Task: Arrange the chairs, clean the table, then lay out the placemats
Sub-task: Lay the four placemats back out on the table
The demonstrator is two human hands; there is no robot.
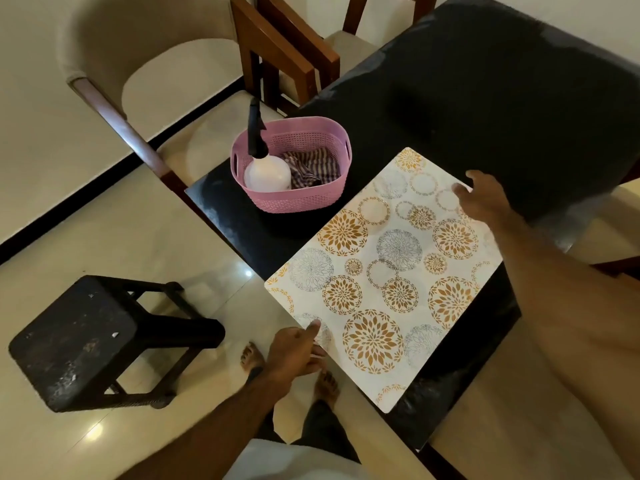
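A white placemat (384, 271) with gold and grey flower circles lies on the black table (485, 98), its near corner hanging over the table's edge. My left hand (294, 351) pinches that near corner, thumb on top. My right hand (481, 195) rests with relaxed fingers on the mat's far right edge. Two wooden chairs (287, 53) stand pushed in at the table's far side.
A pink basket (294, 199) on the table's left corner holds a white spray bottle (266, 171) and a striped cloth (311, 168). A black stool (86, 341) stands on the tiled floor at the left. A cream armchair (152, 74) stands behind it.
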